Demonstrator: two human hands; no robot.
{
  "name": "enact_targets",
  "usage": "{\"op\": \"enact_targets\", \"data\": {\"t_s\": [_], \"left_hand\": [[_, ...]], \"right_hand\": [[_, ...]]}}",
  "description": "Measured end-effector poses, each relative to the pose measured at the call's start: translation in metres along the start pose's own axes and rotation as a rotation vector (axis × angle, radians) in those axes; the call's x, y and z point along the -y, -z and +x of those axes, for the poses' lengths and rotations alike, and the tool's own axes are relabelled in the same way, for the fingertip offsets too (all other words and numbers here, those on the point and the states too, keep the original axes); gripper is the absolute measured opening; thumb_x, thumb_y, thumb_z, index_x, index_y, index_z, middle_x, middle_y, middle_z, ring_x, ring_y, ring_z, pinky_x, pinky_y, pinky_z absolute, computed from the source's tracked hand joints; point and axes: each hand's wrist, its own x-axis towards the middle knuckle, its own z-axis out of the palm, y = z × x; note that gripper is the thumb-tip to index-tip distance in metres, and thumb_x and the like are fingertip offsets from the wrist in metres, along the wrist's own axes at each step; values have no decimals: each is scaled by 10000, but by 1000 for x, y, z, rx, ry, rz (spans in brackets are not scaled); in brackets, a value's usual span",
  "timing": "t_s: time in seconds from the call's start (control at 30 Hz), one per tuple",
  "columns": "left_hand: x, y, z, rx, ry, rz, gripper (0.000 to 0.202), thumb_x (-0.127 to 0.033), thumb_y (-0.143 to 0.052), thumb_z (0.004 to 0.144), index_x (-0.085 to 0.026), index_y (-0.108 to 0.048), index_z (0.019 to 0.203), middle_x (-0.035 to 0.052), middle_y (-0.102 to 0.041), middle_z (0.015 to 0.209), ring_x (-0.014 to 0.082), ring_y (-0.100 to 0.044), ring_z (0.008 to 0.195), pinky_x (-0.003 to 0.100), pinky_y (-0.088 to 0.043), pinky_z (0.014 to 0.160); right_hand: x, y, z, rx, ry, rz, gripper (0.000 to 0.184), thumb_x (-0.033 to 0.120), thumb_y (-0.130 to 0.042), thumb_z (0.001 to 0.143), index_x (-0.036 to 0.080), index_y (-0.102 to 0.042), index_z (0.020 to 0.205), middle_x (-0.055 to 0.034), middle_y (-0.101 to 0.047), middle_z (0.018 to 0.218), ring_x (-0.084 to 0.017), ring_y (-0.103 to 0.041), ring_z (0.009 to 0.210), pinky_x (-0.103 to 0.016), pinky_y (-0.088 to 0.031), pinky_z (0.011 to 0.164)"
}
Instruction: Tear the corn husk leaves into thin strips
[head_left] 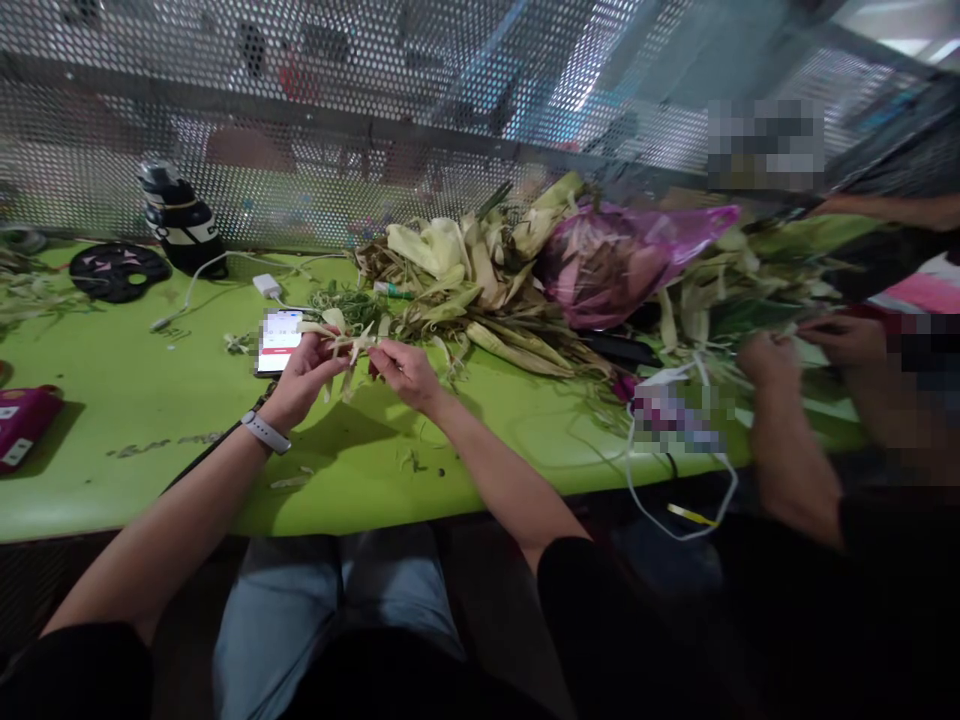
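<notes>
Pale corn husk strips (358, 347), bunched together with loose ends spreading out, are held above the green table (187, 400). My left hand (304, 375), with a light watch band on its wrist, is closed around the left side of the bunch. From the right, my right hand (407, 372) pinches the other side, its fingertips close together. Something small and dark red shows by the right fingertips, too small to name. Behind my left hand lies a phone (277, 335) with a lit screen. A heap of corn husks (450, 260) spreads beyond both hands.
A pink plastic bag (600, 265) sits in the husk heap. At the back left stand a black bottle (180, 220) and a dark mask (118, 272), near a white cable. A maroon box (26, 425) lies far left. Another person's hands (772, 355) work at the right.
</notes>
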Motion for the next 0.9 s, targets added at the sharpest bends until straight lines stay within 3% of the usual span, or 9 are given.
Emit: {"op": "enact_targets", "data": {"t_s": [0.13, 0.27, 0.4, 0.53, 0.67, 0.8, 0.9], "left_hand": [[-5, -4, -1, 12, 15, 8, 367, -197, -770, 761, -210, -533, 1042, 11, -695, 879, 144, -680, 880, 260, -537, 810], [-9, -7, -2, 64, 57, 35, 379, -176, -777, 756, -201, -514, 1028, 7, -700, 828, 136, -693, 831, 263, -555, 800], [-8, -8, -4, 141, 93, 63, 389, -181, -783, 752, -197, -506, 1024, 7, -703, 826, 141, -700, 808, 266, -575, 755], [-8, -6, -5, 180, 115, 118, 340, -204, -776, 771, -183, -533, 1008, 34, -719, 895, 146, -705, 848, 267, -582, 766], [-7, -5, -5, 117, 137, 87, 324, -223, -785, 762, -173, -542, 970, 37, -727, 855, 157, -717, 818, 282, -585, 759], [-5, -5, -3, 58, 163, 29, 369, -189, -810, 719, -174, -532, 961, 30, -734, 832, 157, -724, 806, 288, -586, 774], [-5, -6, -2, 39, 160, 0, 397, -182, -822, 704, -172, -525, 968, 23, -735, 815, 153, -726, 807, 273, -585, 768]], "right_hand": [[3, 1, 0, -38, -91, 43, 466, 598, -431, 933, 209, -536, 698, 4, -553, 688, -124, -509, 665, -268, -399, 679], [1, 0, 3, -146, -325, 279, 529, 704, -453, 875, 214, -509, 685, 28, -476, 606, -111, -454, 583, -255, -368, 585], [-2, -4, 7, -57, -415, 446, 522, 717, -608, 763, 208, -526, 682, 48, -457, 586, -87, -410, 541, -236, -329, 530], [-4, -6, 8, -141, -284, 369, 401, 599, -654, 786, 213, -572, 719, 37, -515, 669, -98, -462, 617, -239, -383, 583], [-2, -1, 5, -236, 21, 100, 251, 442, -624, 869, 215, -632, 764, -19, -625, 812, -145, -573, 788, -298, -470, 746], [-1, 3, 2, -145, 157, -64, 147, 315, -573, 895, 211, -678, 885, -51, -695, 883, -180, -627, 881, -352, -500, 842], [-1, 5, 0, -111, 221, -90, 230, 239, -581, 834, 195, -679, 1038, -72, -708, 985, -196, -636, 939, -374, -512, 872]]}}
